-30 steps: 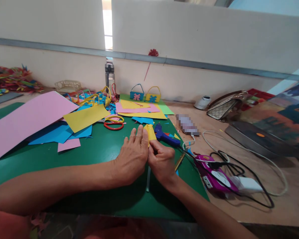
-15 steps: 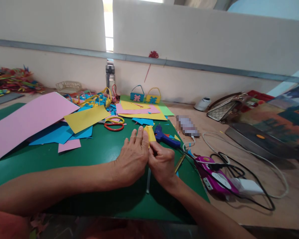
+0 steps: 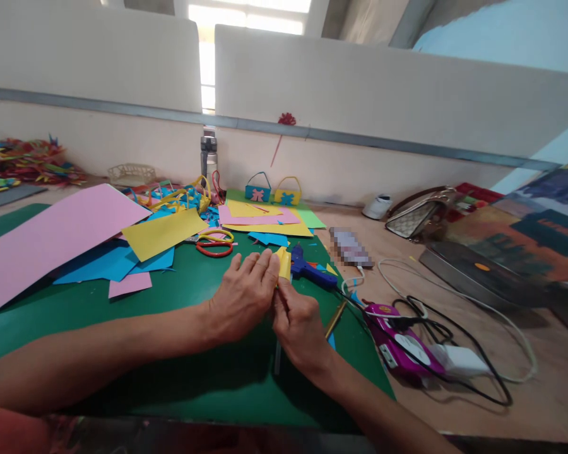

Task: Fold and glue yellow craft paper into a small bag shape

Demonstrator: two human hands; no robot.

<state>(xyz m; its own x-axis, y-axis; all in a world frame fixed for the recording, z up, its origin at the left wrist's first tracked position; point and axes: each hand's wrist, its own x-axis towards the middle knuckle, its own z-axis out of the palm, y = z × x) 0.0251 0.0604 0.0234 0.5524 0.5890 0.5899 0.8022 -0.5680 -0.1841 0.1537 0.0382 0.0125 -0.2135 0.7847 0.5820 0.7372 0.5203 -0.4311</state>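
A small folded yellow paper piece stands upright between my hands, over the green board. My left hand presses its fingers along the left side of the piece, its thumb hidden. Lower down, the thumb and bent fingers of my right hand pinch the same piece. Below the hands shows a clear glue stick; its upper end is hidden. Close by on the right lies a blue glue gun. Scissors with yellow and red handles lie behind my left hand.
Pink and yellow sheets lie left, near a pile of cut strips. Small blue and yellow paper bags stand at the back. Right are a phone, a purple power strip and loose cables.
The view has tilted up slightly, so everything sits lower in the picture. My left fingers are more bent around the yellow piece; both hands keep hold of it.
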